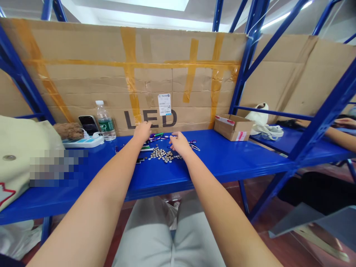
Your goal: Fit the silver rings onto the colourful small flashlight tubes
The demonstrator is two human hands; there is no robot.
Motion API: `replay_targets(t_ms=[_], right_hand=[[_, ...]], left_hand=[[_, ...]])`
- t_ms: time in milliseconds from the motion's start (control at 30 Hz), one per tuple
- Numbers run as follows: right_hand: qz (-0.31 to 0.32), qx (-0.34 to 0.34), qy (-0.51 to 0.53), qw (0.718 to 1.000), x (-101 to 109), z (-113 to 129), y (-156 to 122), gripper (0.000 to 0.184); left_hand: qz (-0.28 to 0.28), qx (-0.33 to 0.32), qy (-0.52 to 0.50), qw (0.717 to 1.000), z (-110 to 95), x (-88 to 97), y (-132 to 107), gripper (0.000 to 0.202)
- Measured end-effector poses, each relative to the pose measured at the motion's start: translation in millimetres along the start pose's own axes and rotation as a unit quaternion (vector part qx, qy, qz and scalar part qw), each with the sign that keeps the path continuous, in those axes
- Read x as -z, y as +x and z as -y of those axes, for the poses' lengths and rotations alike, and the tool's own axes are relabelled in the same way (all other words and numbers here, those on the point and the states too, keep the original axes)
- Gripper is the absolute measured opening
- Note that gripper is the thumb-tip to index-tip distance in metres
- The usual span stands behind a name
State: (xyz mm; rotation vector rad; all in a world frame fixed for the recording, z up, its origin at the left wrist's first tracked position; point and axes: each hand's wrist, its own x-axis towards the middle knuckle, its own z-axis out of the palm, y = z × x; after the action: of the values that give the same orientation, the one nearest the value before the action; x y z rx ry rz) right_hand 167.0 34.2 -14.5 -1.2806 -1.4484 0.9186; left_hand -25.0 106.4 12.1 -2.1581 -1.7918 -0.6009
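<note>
The head camera looked forward and down from above and behind the left hand (142, 132) and right hand (180, 144), toward the blue bench (236, 155).

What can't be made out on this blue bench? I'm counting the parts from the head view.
All in the head view:
The left hand hides whatever lies under its fingers.
The right hand covers what lies beneath its palm.
The small round metal parts: too small to count or identify.
The slim coloured pieces: too small to tell what they are.
The label on the cardboard: print too small to read.
A pixelated patch blurs whatever lies there.
</note>
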Motion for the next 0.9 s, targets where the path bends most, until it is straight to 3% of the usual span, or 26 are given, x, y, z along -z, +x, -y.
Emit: replay_targets(t_ms=[67, 133, 233, 300, 400, 567, 700, 900], right_hand=[[0.001, 0.019, -0.026, 0.999, 1, -3, 1, 0.022], [-0.005, 0.069, -0.088, 0.994, 2, -6, 1, 0.018], [0.007, 0.156, -0.218, 0.963, 5, -8, -2, 0.014], [0.050, 0.182, -0.296, 0.936, 6, -7, -6, 0.015], [0.108, 0.186, -0.380, 0.900, 8, -5, -11, 0.016], [0.099, 0.172, -0.440, 0.876, 18, -4, -13, 0.018], [0.133, 0.159, -0.432, 0.878, 29, -7, -11, 0.015], [0.141, 0.192, -0.383, 0.893, 32, -15, -5, 0.009]], left_hand=[[0.025, -0.015, 0.033, 0.999, 6, 7.5, -5, 0.029], [0.098, -0.040, 0.045, 0.993, 15, 14.8, -13, 0.024], [0.179, -0.067, 0.060, 0.980, 31, 22.9, -31, 0.027], [0.209, -0.072, 0.048, 0.974, 41, 24.6, -43, 0.029], [0.196, -0.062, 0.010, 0.979, 48, 20.8, -54, 0.031], [0.148, -0.055, -0.055, 0.986, 49, 10.4, -56, 0.023], [0.152, -0.046, -0.075, 0.984, 47, 9.6, -58, 0.023], [0.127, -0.043, -0.085, 0.987, 44, 12.3, -63, 0.015]])
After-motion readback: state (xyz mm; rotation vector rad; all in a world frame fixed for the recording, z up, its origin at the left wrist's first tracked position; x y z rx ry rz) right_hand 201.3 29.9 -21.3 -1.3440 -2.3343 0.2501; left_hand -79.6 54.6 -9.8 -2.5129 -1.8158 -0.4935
